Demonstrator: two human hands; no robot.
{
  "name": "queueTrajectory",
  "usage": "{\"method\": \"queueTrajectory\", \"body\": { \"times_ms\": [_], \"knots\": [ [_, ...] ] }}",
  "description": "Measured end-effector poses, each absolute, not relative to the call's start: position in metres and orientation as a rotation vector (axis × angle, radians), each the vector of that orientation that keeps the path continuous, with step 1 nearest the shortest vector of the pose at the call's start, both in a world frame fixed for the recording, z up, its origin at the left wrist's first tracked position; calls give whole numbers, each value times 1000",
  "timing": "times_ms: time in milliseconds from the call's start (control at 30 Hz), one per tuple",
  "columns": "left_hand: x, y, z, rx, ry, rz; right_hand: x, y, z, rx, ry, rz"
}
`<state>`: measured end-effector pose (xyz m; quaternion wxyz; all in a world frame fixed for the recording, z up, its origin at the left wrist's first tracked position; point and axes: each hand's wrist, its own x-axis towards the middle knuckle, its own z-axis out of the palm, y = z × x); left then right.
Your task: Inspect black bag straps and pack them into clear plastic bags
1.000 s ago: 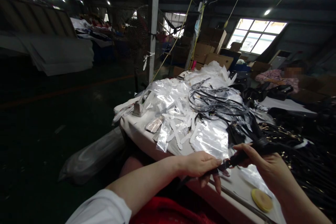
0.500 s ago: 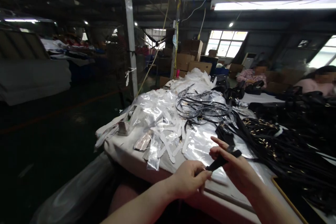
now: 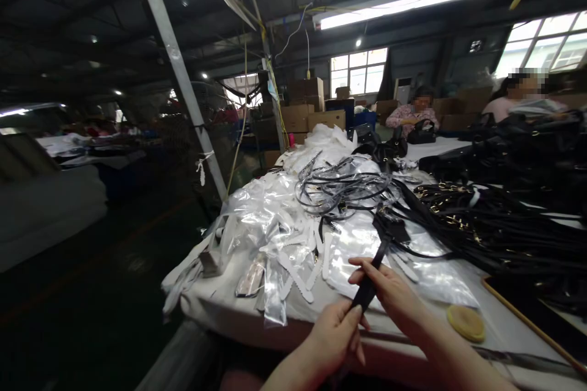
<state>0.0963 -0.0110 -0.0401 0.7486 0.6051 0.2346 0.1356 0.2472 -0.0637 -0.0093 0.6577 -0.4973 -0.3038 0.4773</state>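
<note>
A black strap [image 3: 364, 294] runs through both of my hands above the table's front edge. My left hand [image 3: 331, 333] is closed round its lower end. Slightly higher and to the right, my right hand [image 3: 389, 290] has its fingers wrapped on the same strap. Beyond the right hand, the strap reaches up toward a dark bundle of black straps [image 3: 393, 229] on the table. Flat clear plastic bags [image 3: 346, 247] lie just past my hands. White notched strips [image 3: 296, 278] and a phone-like flat object [image 3: 251, 276] rest to their left.
Coiled black straps in clear plastic [image 3: 342, 186] sit mid-table. A large pile of black straps with gold clasps [image 3: 463, 214] covers the right side. A round yellow object [image 3: 465, 323] lies near the front edge. Two people sit across the table among black bags [image 3: 518, 146]. A metal post [image 3: 177, 67] stands left.
The view has turned right and tilted. The strap between my hands is now longer and steeper, and my right hand's fingers have closed in on it. The yellow round object has come into view.
</note>
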Motion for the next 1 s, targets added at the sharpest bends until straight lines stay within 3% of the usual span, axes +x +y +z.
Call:
{"method": "queueTrajectory", "body": {
  "times_ms": [167,367,667,1000],
  "knots": [
    [96,-8,-42,1201,508,306,249,-71,-21,-1110,-704,1124],
    [94,-12,-31,1399,552,493,265,-75,-17,-812,-193,1390],
    [99,-16,-43,1300,556,163,304,-67,-16,-790,-135,1004],
    [111,-17,-38,1321,532,413,265,-77,-6,-954,-442,1073]
  ]
}}
